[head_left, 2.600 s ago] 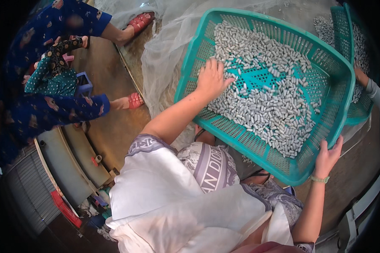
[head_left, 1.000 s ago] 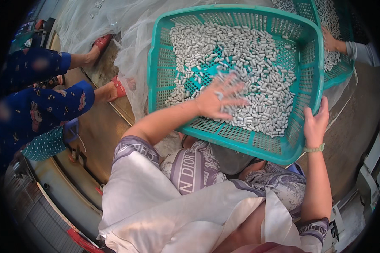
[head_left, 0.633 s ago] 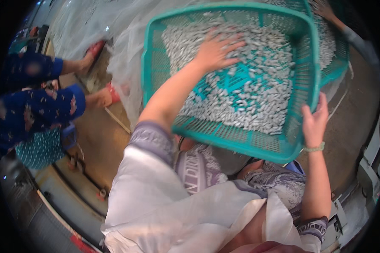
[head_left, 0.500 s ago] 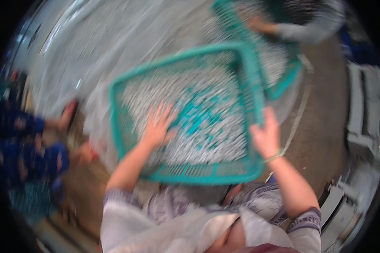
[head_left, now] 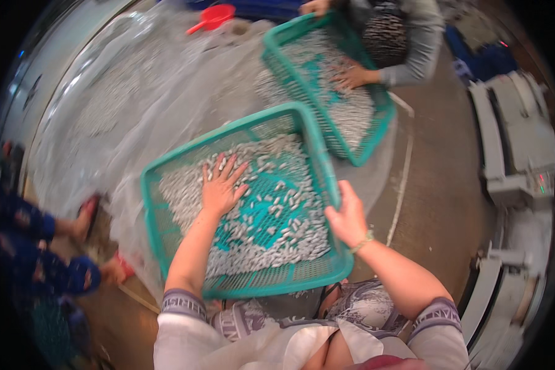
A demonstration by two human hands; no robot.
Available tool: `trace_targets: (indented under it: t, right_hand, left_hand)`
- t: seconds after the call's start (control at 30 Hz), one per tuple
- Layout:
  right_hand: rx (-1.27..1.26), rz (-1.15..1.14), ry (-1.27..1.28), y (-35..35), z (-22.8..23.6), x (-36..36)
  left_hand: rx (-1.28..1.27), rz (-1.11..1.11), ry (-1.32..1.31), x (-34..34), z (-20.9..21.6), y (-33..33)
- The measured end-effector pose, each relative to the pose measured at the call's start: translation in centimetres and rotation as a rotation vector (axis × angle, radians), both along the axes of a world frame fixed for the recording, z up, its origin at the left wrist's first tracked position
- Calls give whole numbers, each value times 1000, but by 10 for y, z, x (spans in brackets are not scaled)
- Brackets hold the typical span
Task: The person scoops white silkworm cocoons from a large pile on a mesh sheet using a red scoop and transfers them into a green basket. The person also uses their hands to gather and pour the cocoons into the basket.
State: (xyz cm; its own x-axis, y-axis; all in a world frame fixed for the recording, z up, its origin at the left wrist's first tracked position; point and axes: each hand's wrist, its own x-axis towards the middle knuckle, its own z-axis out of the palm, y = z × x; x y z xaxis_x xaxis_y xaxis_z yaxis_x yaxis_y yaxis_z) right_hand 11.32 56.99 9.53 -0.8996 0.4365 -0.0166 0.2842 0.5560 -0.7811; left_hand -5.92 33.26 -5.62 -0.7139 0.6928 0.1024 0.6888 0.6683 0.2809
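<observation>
In front of me is a green plastic basket (head_left: pixel 253 287) with slotted sides and floor, tilted a little in my view. Small white oblong pieces (head_left: pixel 277 246) lie heaped around a patch where the green floor shows through. My left hand (head_left: pixel 221 190) rests on the pieces, fingers spread, holding none that I can make out. On the basket's right rim my right hand (head_left: pixel 348 216) has its fingers wrapped over the edge, thumb inside.
A co-worker's hand (head_left: pixel 351 75) is in a second green basket (head_left: pixel 385 120), touching or nearly touching mine. Clear plastic sheeting (head_left: pixel 123 123) with scattered pieces spreads at far left. A red scoop (head_left: pixel 216 16) lies beyond. Grey machinery (head_left: pixel 518 142) stands at right.
My basket sits further left and lower in the picture. More of its green floor shows among the white pieces. The co-worker's basket and the red scoop have come further into view.
</observation>
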Motion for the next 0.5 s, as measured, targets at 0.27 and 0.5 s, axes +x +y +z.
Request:
trace_targets:
  t: [0.27,0.5]
  right_hand:
    - [-55,5,27,12,-1,20]
    - [-41,112,21,-14,44,-33]
  left_hand:
    - [397,-260,-416,102,16,-35]
    - [215,-164,-23,-12,58,6]
